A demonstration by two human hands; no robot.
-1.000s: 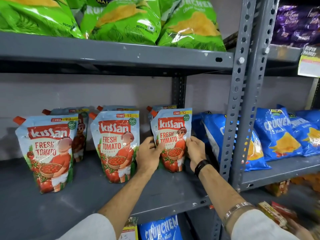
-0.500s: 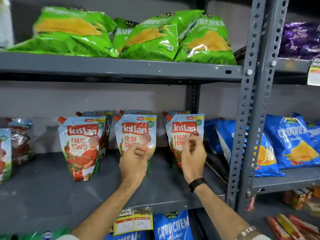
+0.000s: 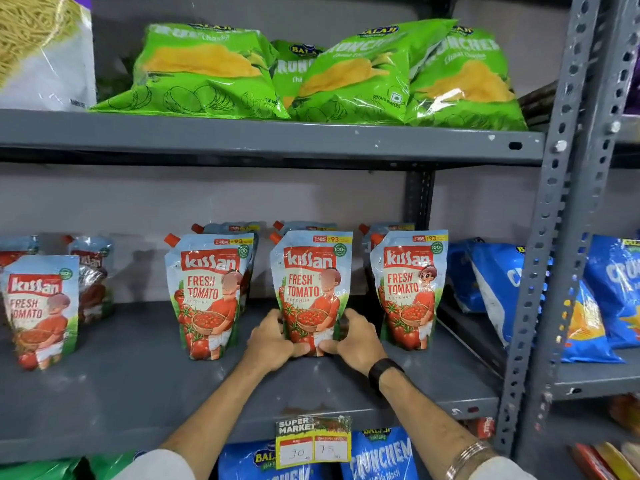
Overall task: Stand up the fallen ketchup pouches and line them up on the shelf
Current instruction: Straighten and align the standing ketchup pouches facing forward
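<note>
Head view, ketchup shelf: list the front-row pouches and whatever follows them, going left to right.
Far-left pouch → second pouch → middle pouch, held at its base by the left hand and right hand → right pouch → blue chip bags → grey upright post.

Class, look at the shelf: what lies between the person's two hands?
In the head view, the middle ketchup pouch stands upright between the left hand and right hand, gripped at its base.

Front of shelf: bare, open to reach.
Gaps between front pouches: narrow.
Behind: second row of pouches.
Right: steel upright.
</note>
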